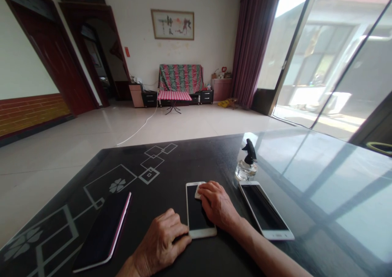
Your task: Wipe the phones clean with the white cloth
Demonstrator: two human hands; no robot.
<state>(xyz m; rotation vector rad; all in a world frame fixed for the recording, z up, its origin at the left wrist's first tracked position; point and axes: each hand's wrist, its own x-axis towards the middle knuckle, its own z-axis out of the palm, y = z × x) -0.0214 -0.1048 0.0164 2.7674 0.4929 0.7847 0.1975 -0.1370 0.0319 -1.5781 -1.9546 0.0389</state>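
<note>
A white smartphone (196,215) lies flat on the black table before me, its dark screen facing up. My left hand (163,240) is closed at its lower left corner, thumb and fingertips gripping the edge. In my right hand (219,203) is a small folded white wipe (197,192), which I press against the upper part of the screen; whether it is cloth or paper I cannot tell. Right of that arm lies a second white smartphone (266,211). To the left is a larger dark smartphone (102,232) with a pinkish edge.
A clear spray bottle (246,170) with a black trigger head stands behind the right-hand phone. The glossy black table (211,154) has white square and flower patterns. Beyond it, a small checked table (174,96) stands on the tiled floor, with glass doors (333,64) at right.
</note>
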